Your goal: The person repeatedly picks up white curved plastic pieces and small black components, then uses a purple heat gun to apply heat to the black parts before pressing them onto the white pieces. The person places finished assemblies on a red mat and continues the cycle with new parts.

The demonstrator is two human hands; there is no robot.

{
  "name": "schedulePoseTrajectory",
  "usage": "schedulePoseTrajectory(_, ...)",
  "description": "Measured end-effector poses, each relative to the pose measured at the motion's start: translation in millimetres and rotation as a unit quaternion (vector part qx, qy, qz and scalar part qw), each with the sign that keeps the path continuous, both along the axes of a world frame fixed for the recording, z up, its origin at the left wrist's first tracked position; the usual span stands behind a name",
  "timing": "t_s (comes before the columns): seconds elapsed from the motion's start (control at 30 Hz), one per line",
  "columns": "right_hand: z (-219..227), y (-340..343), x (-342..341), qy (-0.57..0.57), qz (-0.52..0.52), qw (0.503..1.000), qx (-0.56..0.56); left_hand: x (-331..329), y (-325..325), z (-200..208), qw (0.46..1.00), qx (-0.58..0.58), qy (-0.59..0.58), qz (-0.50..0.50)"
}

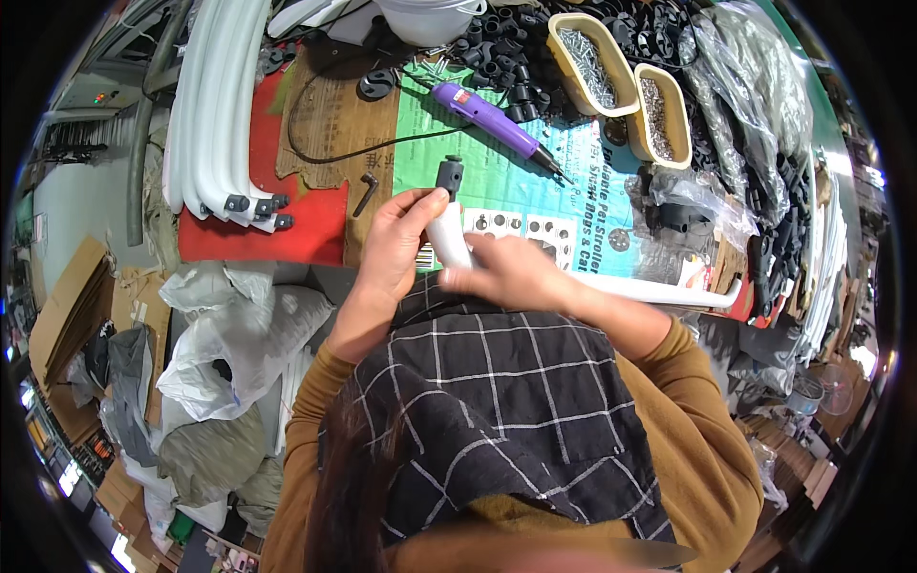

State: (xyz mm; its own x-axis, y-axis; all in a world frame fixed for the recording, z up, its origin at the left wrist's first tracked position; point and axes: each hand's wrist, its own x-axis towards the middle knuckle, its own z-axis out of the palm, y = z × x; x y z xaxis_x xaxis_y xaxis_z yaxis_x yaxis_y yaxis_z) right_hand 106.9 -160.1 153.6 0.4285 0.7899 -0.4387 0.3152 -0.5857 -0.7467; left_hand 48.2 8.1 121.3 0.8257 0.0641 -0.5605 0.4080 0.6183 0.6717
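Tube: white bent tube (pixel 449 239) with black end cap (pixel 450 175), held above the surface (pixel 334 124).
Left hand (pixel 396 244): fingers wrapped around tube near cap.
Right hand (pixel 511 272): fingers closed on tube, blurred.
Nearby: purple electric screwdriver (pixel 487 116), two screw trays (pixel 587 62), white tube stack (pixel 215 105).

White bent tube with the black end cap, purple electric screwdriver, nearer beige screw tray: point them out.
White bent tube (pixel 447 239), head view, upper section between the hands.
Purple electric screwdriver (pixel 482 113), head view, mid-body.
Nearer beige screw tray (pixel 680 153), head view, right rim.
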Motion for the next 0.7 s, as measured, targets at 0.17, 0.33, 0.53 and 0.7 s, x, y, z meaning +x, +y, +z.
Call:
schedulePoseTrajectory(0.17, 1.5, -3.6, -29.2, -0.013, 0.012, 1.000, -0.006, 6.3, -8.1, 7.6, 1.000, -0.027, 0.009, 0.000)
schedulePoseTrajectory(0.33, 2.4, -6.2, -34.0, 0.015, 0.007, 1.000, -0.012, 2.4, -12.9, 4.4, 0.983, -0.180, -0.008, -0.033)
schedulePoseTrajectory(0.53, 5.4, -10.5, -39.6, 0.038, 0.016, 0.999, -0.028, -15.1, -18.4, 10.4, 0.949, -0.311, 0.039, -0.016)
schedulePoseTrajectory(0.7, 6.2, -12.2, -40.5, 0.047, 0.009, 0.998, -0.034, -19.6, -23.6, 16.2, 0.992, -0.111, 0.050, -0.034)
